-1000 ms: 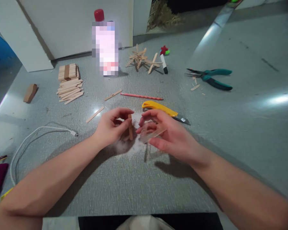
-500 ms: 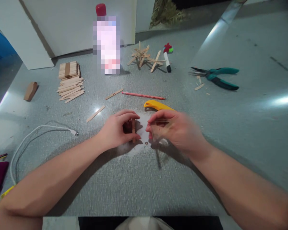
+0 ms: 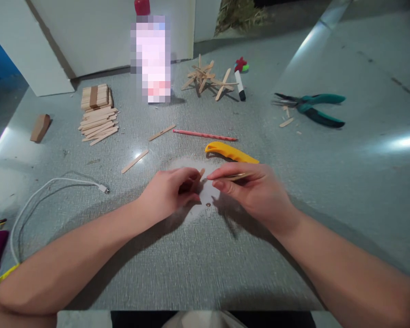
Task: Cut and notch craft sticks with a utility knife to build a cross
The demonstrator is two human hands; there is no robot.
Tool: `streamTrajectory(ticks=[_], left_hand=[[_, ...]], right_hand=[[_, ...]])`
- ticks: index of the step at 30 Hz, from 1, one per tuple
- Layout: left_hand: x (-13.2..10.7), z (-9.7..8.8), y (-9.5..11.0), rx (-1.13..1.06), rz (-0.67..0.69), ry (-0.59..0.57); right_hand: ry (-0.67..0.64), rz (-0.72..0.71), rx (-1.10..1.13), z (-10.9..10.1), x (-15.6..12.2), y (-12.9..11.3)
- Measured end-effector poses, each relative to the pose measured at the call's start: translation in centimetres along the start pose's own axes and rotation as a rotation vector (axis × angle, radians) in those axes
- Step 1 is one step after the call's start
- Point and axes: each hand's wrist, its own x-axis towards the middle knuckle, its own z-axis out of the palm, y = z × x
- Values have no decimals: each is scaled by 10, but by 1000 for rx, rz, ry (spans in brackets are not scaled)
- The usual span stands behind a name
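My left hand [image 3: 172, 189] grips a wooden craft stick [image 3: 201, 174] between thumb and fingers; its end pokes out past the fingertips, tilted. Opposite it, my right hand [image 3: 259, 191] is closed around a slim, pale-gold tool [image 3: 237, 176], too small to name. Its tip points toward the stick; whether they touch I cannot tell. On the table just below lies a small round brown thing [image 3: 208, 205]. A yellow-handled cutter [image 3: 231, 152] rests behind my right hand.
Behind my hands lie a red pencil [image 3: 205, 135] and a loose craft stick [image 3: 135, 161]. Stacked craft sticks [image 3: 97, 98] stand at left, a craft-stick pile [image 3: 205, 76] at the back. Green-handled pliers [image 3: 309, 108] lie right, a white cable [image 3: 59, 181] left.
The stick in my left hand has turned from nearly upright in the picture to slanted. My right hand has tilted its slim tool, now lying across the fingers with its tip near the stick.
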Motion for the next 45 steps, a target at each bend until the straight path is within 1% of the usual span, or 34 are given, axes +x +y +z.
streamTrajectory(ticks=[3, 6, 10, 13, 18, 23, 26, 28, 31, 35, 40, 45], left_hand=[[1, -1, 2, 65, 47, 6], [3, -3, -1, 104, 76, 20], [7, -7, -7, 136, 132, 14], [9, -10, -11, 154, 168, 5], [10, -12, -13, 224, 187, 34], [12, -18, -15, 323, 230, -6], [12, -20, -19, 402, 296, -30], [11, -20, -21, 475, 350, -33], [8, -19, -21, 590, 437, -46], [3, -17, -15, 693, 538, -70], [2, -18, -13, 731, 570, -53], [6, -17, -17, 661, 551, -38]], right_hand=[[-1, -48, -42, -1, -1, 0], [-1, -93, -103, -1, -1, 4], [-58, -114, -151, 0, 2, 14], [-64, -99, -192, 0, 5, 17], [-146, -35, -243, -1, 6, 15], [-60, 74, -292, -8, 7, 15], [-39, 125, -272, -13, 8, 15], [-26, 132, -228, -13, 8, 14], [-8, 139, -132, -8, 8, 11], [-20, 167, -24, 2, 6, 5], [-2, 174, -2, 10, -3, 0], [0, 191, -3, 15, -11, 0]])
